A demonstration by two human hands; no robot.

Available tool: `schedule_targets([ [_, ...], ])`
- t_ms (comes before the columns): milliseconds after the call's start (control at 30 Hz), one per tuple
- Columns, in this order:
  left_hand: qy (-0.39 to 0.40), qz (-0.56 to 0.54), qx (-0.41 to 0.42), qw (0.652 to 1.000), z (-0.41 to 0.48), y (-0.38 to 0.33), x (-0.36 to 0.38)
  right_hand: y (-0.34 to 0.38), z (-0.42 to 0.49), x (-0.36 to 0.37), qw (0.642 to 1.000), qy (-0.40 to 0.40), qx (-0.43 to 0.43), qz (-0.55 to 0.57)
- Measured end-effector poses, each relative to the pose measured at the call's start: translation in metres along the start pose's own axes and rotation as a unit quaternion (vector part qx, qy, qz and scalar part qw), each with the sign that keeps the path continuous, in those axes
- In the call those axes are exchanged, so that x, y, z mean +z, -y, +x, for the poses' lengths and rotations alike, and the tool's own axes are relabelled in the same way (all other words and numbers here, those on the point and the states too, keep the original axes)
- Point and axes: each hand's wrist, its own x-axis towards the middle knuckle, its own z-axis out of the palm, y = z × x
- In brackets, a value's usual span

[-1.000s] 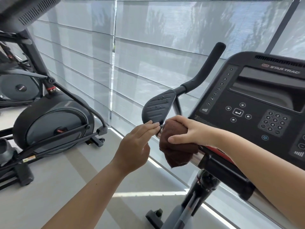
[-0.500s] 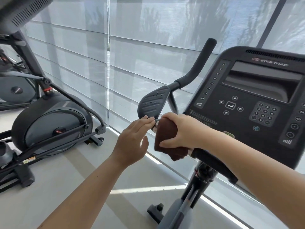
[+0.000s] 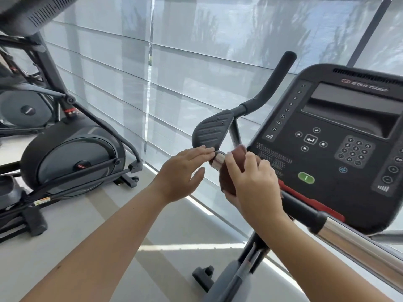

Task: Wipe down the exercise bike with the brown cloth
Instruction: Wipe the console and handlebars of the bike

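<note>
The exercise bike's black console point(image 3: 340, 147) fills the right side, with a curved black handlebar point(image 3: 272, 86) rising beside it. My right hand point(image 3: 253, 182) grips the brown cloth point(image 3: 238, 154), wrapped round the chrome bar just left of the console. A short bare piece of that chrome bar point(image 3: 218, 160) shows between my hands. My left hand point(image 3: 181, 175) has straight fingers touching the bar's end, right under the black paddle-shaped armrest pad point(image 3: 212, 131). Most of the cloth is hidden by my right hand.
A black elliptical trainer point(image 3: 67, 158) stands at left on the pale floor, and another machine's console point(image 3: 32, 12) hangs in the top left corner. Grey window blinds point(image 3: 196, 62) run close behind the bike. The bike's post and foot point(image 3: 235, 277) are below my right arm.
My right hand has slid the cloth rightward along the bar toward the console, uncovering a short piece of chrome. My left hand stays at the bar's end under the pad.
</note>
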Motion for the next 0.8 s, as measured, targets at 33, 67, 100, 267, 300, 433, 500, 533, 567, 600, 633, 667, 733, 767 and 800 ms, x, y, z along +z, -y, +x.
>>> schedule_targets([
  [33, 0.004, -0.002, 0.001, 1.000, 0.000, 0.000, 0.000, -0.004, -0.006, 0.002, 1.000, -0.011, -0.002, -0.002],
  [67, 0.004, -0.002, 0.001, 1.000, -0.001, 0.000, 0.000, -0.004, -0.009, 0.002, 1.000, -0.012, 0.002, -0.015],
  [100, 0.002, -0.004, -0.002, 1.000, -0.001, -0.001, 0.000, 0.001, -0.005, 0.002, 0.999, -0.005, 0.010, -0.036],
  [267, -0.018, -0.016, -0.006, 1.000, -0.001, -0.001, 0.004, 0.026, 0.018, -0.006, 0.997, 0.011, 0.014, -0.075],
  [300, -0.019, -0.015, -0.006, 1.000, -0.001, -0.001, 0.005, 0.019, 0.012, -0.005, 0.998, 0.007, 0.020, -0.051],
  [433, -0.020, -0.026, -0.027, 0.999, -0.001, -0.003, 0.008, -0.022, -0.031, -0.005, 0.997, -0.032, 0.039, 0.062],
  [500, -0.026, -0.035, -0.042, 0.998, -0.001, -0.005, 0.009, -0.027, -0.035, -0.008, 0.995, -0.014, 0.060, 0.080],
  [533, -0.029, -0.038, -0.052, 0.997, -0.001, -0.007, 0.009, -0.025, -0.032, -0.009, 0.994, -0.002, 0.068, 0.086],
  [567, -0.030, -0.041, -0.063, 0.997, 0.000, -0.010, 0.010, -0.022, -0.029, -0.010, 0.993, 0.010, 0.074, 0.088],
  [600, -0.029, -0.041, -0.075, 0.996, 0.000, -0.013, 0.010, -0.020, -0.026, -0.012, 0.993, 0.018, 0.074, 0.087],
  [633, -0.025, -0.038, -0.087, 0.995, 0.000, -0.016, 0.010, -0.020, -0.025, -0.014, 0.994, 0.022, 0.065, 0.087],
  [667, -0.017, -0.030, -0.095, 0.995, 0.000, -0.021, 0.010, -0.024, -0.027, -0.015, 0.994, 0.025, 0.049, 0.093],
  [733, 0.000, 0.007, -0.098, 0.995, -0.005, -0.031, 0.011, -0.039, -0.035, -0.016, 0.991, 0.035, 0.022, 0.125],
  [767, 0.000, 0.021, -0.097, 0.995, -0.010, -0.037, 0.013, -0.049, -0.040, -0.017, 0.988, 0.048, 0.021, 0.147],
  [800, -0.005, 0.024, -0.102, 0.995, -0.017, -0.045, 0.014, -0.058, -0.044, -0.018, 0.984, 0.067, 0.025, 0.165],
])
